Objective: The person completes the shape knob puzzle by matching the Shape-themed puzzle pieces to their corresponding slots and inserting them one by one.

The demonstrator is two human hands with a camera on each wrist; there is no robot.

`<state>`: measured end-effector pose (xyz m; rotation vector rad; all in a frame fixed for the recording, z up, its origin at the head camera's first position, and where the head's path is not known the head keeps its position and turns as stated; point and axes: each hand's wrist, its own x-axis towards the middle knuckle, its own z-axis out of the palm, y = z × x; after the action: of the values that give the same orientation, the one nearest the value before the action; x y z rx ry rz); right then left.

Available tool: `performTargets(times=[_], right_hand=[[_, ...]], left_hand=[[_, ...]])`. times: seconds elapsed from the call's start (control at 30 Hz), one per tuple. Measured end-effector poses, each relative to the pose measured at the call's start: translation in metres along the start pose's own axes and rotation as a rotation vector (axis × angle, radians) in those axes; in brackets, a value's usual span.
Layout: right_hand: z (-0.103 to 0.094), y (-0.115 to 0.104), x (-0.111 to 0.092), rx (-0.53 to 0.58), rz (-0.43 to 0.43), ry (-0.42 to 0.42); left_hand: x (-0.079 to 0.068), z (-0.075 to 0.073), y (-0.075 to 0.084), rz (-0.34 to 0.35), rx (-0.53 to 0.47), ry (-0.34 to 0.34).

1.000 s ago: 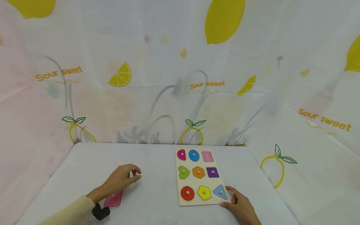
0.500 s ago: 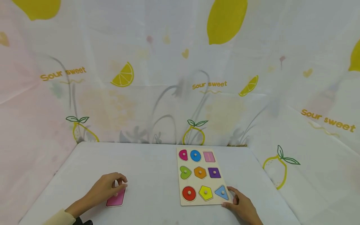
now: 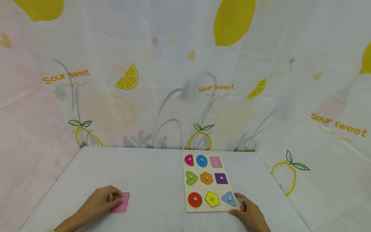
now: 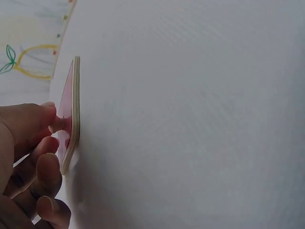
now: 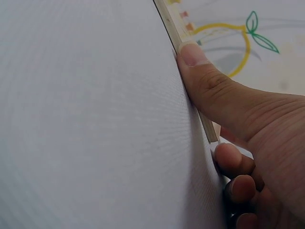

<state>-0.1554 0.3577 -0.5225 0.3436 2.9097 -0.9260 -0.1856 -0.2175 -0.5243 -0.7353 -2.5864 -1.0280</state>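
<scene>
At the left of the table lies a pink square puzzle piece point(image 3: 124, 204) with a small round knob point(image 4: 58, 125). My left hand point(image 3: 99, 201) pinches that knob between thumb and fingertip, as the left wrist view shows. On the right lies a wooden puzzle board point(image 3: 203, 208) with coloured knobbed shapes in rows. My right hand point(image 3: 249, 212) holds its near right corner, the thumb point(image 5: 194, 55) along the near edge and a finger round the right side. Its other fingers point(image 5: 240, 188) are curled below the corner.
The board's far right pink square recess point(image 3: 215, 162) holds no knob. A white table point(image 3: 156, 180) carries everything, its far edge meeting a lemon-printed cloth backdrop point(image 3: 162, 106). More of this cloth hangs on both sides.
My left hand has come down and to the left, from over the table onto the pink square piece, and now grips its knob. The right hand keeps its place on the board.
</scene>
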Motion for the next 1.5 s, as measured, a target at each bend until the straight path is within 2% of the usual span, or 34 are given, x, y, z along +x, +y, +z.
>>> performTargets(times=[0.13, 0.33, 0.6, 0.93, 1.33, 1.5], right_hand=[[0.000, -0.001, -0.001, 0.006, -0.005, 0.004], [0.000, -0.001, -0.002, 0.007, 0.000, 0.006], [-0.002, -0.001, -0.002, 0.006, -0.004, 0.008], [-0.001, -0.001, -0.001, 0.013, -0.003, 0.006], [0.001, 0.003, -0.001, 0.011, 0.005, 0.005], [0.002, 0.003, 0.001, 0.011, 0.005, 0.008]], left_hand=[[-0.003, 0.000, -0.001, 0.019, 0.006, -0.002], [-0.007, -0.001, -0.002, -0.008, 0.020, -0.019], [-0.006, -0.002, -0.001, -0.003, 0.023, -0.014], [-0.004, -0.001, 0.002, -0.014, 0.079, -0.027], [0.007, 0.003, 0.004, -0.001, 0.087, -0.007], [0.013, 0.005, 0.006, 0.028, 0.088, 0.006]])
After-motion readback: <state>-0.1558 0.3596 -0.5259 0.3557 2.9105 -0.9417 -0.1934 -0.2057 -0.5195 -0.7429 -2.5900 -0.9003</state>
